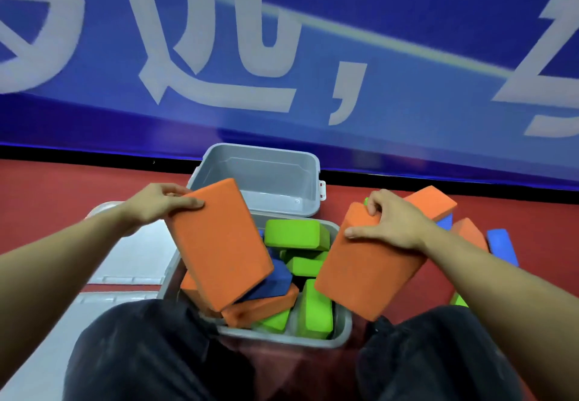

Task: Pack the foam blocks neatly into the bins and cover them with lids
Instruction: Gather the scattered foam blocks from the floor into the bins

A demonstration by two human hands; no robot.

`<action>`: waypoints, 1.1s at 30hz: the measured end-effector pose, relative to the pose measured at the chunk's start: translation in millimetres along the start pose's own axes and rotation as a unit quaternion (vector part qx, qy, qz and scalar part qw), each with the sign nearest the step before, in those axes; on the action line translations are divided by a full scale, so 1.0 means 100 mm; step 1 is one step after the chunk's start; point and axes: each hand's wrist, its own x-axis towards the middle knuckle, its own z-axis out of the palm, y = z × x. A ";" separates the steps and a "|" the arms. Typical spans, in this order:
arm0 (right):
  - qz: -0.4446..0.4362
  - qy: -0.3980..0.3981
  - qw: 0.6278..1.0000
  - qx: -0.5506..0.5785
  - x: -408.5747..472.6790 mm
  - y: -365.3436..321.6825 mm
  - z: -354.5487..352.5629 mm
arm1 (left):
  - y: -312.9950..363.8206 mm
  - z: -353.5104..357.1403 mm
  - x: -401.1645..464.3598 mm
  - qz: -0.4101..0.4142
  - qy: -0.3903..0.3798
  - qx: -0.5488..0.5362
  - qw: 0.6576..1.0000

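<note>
Over a half-filled grey bin (343,331) on a red floor, a person's left hand (156,203) and right hand (388,222) each gripped an orange foam block (219,244)
Blocks lay jumbled inside, not yet neat; a second bin (266,156) stood empty behind, more blocks (499,244) waited at right, and what looked like a lid (125,262) lay unused at left

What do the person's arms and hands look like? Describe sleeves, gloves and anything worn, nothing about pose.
Both forearms are bare, with no sleeve in view. The left hand and the right hand are uncovered: no gloves, and no rings, watch or wristband visible. The fingers carry no tape or markings.
</note>
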 end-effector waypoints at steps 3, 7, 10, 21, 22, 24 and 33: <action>-0.018 -0.027 0.999 0.004 -0.05 -0.09 0.21 | -0.07 0.13 0.08 -0.018 0.029 0.003 0.999; -0.059 -0.054 0.997 -0.003 -0.06 -0.21 0.53 | -0.10 0.17 0.23 -0.071 0.131 0.022 0.989; -0.093 -0.084 0.992 -0.019 -0.04 -0.38 0.76 | -0.19 0.12 0.34 -0.146 0.206 0.010 0.967; -0.075 -0.139 0.987 -0.020 0.33 -0.63 1.39 | -0.39 0.56 0.28 -0.284 0.010 0.049 0.958; -0.075 -0.141 0.986 -0.040 0.36 -0.63 1.38 | -0.42 0.60 0.27 -0.282 -0.012 0.084 0.956; -0.070 -0.146 0.984 -0.068 0.38 -0.61 1.36 | -0.51 0.64 0.27 -0.282 -0.037 0.148 0.947; -0.011 -0.098 0.995 -0.001 0.35 -0.48 1.27 | -0.62 0.75 0.24 -0.278 -0.093 0.263 0.919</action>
